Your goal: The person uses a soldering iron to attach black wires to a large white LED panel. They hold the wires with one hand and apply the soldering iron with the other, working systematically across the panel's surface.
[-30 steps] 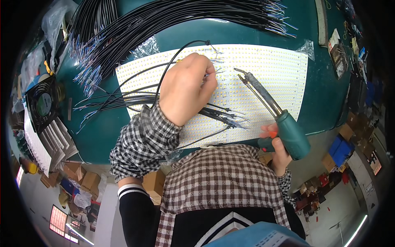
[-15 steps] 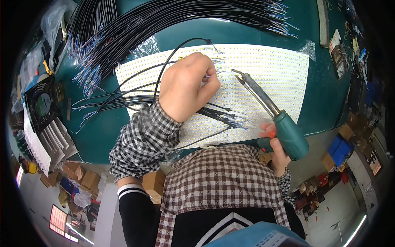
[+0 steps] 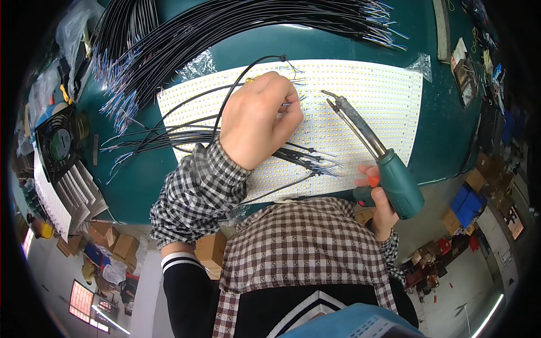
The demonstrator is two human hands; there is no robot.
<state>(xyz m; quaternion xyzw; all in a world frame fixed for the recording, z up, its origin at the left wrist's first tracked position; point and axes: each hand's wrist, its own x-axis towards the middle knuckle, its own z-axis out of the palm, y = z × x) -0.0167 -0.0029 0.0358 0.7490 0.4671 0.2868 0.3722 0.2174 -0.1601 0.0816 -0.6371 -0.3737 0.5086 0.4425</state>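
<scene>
Two hands: both busy over a white LED panel (image 3: 360, 101) on a green worktop (image 3: 315, 45).
Left hand (image 3: 256, 121): resting on the panel, fingers curled together and pinching the thin bared end of a wire (image 3: 290, 103) between fingertips, near the panel's upper middle.
Wire: black, arching up from the left hand in a loop (image 3: 248, 65) over the panel's top edge, then running down and left across the panel.
Right hand (image 3: 380, 203): closed tight around the green handle of a soldering gun (image 3: 389, 172), thumb by its orange trigger, at the panel's lower right edge.
Soldering gun: dark metal barrel slanting up and left over the panel, its tip (image 3: 327, 94) just beside the pinched wire end; whether they touch cannot be told.
Wire bundle (image 3: 169, 138): black leads lying across the panel's left half, passing under the left wrist, their stripped ends fanned out at the lower middle (image 3: 315, 160).
More wires (image 3: 236, 22): a large spread of black leads across the worktop above the panel, ends pointing right and lower left.
Fan (image 3: 59, 143): black square one at the far left of the worktop.
Sleeves: checked shirt on both arms.
Boxes (image 3: 468, 203): blue ones on the floor at the right, well apart from the work.
</scene>
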